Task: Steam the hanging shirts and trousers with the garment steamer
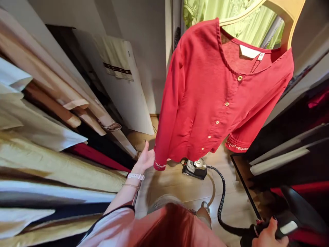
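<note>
A red button-front blouse [200, 92] hangs from a wooden hanger [289, 20] in front of me. My left hand [146, 159] is at the cuff of its left-side sleeve, palm up, thumb apart. Its other fingers pass behind the cuff and are mostly hidden; I cannot tell if they touch the cloth. Low at the right, my right hand [269, 235] grips the handle of a black garment steamer head [300, 212], held away from the blouse. A black hose [221, 202] runs from it to the steamer base [194, 169] on the floor.
Many garments [51, 164] hang along the left side. More clothes [305, 151] hang on a dark rack at the right. Behind the blouse is a light green garment [210, 12]. A white panel [136, 89] with a cloth over it leans by the wall. Wooden floor [167, 185] lies below.
</note>
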A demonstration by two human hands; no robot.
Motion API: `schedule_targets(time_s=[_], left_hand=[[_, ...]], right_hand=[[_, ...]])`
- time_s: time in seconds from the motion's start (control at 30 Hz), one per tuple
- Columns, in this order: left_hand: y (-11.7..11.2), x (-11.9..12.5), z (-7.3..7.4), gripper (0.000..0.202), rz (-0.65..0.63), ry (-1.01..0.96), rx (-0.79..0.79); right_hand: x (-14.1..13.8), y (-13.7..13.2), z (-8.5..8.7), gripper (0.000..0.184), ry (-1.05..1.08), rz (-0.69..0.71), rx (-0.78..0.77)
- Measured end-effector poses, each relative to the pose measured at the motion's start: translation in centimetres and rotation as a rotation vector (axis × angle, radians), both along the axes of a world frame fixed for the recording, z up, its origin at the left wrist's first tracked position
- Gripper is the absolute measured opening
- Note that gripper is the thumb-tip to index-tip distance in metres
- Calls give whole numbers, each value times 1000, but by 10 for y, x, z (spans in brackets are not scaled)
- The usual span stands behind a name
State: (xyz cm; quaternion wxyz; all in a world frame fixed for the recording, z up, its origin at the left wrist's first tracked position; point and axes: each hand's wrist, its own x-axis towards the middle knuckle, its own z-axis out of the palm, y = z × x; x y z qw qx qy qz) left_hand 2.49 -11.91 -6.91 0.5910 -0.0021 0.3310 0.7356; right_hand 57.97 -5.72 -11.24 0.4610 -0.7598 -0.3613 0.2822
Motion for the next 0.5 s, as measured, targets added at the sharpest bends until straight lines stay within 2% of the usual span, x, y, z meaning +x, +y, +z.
schedule_targets(time_s=[0.1,0.17,0.23,0.27,0.33,0.43,0.5], left_hand=[[0,6,15,48,28,137,-22],[-2,24,24,45,75,230,24],[-13,49,30,48,64,238,93],[-22,61,32,47,21,198,111],[-43,81,34,46,-147,48,120],[-65,102,35,60,-414,-229,124],[-65,112,36,67,-444,-374,102]], right_hand=[[-48,-42,18,66,111,-288,136],[-69,-65,30,54,230,-322,267],[-81,-87,43,47,303,-325,358],[-84,-97,48,45,327,-339,387],[-85,-116,57,44,362,-390,438],[-79,-147,63,42,363,-469,480],[-75,-170,62,41,343,-495,494]])
